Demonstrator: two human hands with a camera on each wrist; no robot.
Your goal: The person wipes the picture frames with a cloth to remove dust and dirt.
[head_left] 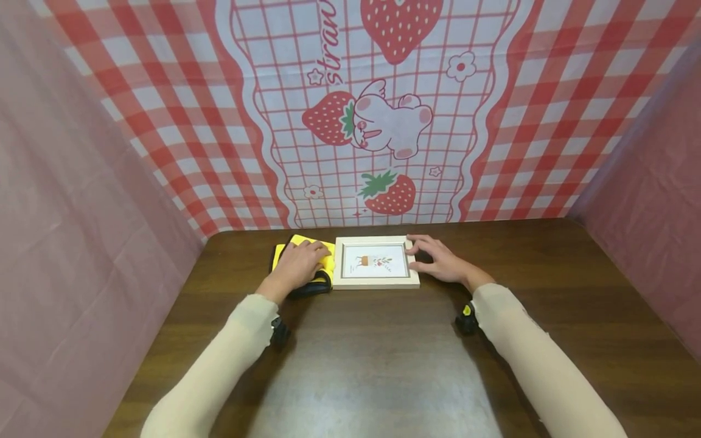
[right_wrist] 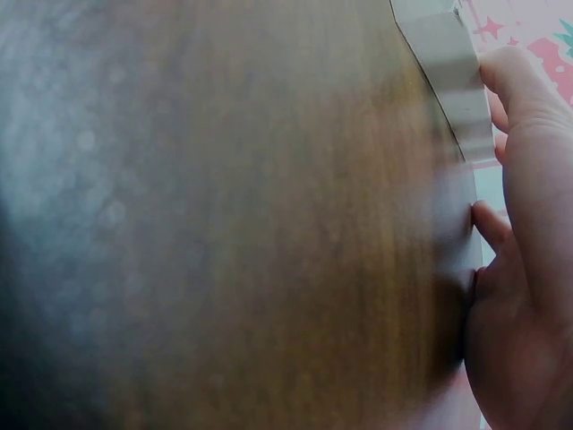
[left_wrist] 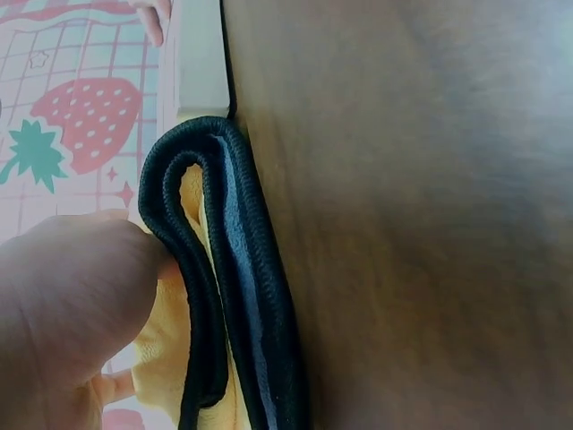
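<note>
A pale wooden frame (head_left: 376, 283) with a small plant picture lies flat near the table's back edge. Against its left side is a folded yellow cloth (head_left: 298, 241) with black edging; the left wrist view shows the layered black edge of the cloth (left_wrist: 260, 296) beside the frame's end (left_wrist: 203, 72). The left hand (head_left: 298, 266) rests on top of the cloth, fingers spread over it. The right hand (head_left: 440, 261) touches the frame's right edge with thumb and fingers apart; in the right wrist view the right hand (right_wrist: 528, 224) is at the corner of the frame (right_wrist: 452, 76).
The brown wooden table (head_left: 378, 365) extends in front of both forearms. Behind it hangs a red and white checked cloth (head_left: 520, 121) with strawberries, and pink curtains (head_left: 71, 213) stand at both sides. A small dark device sits at each wrist.
</note>
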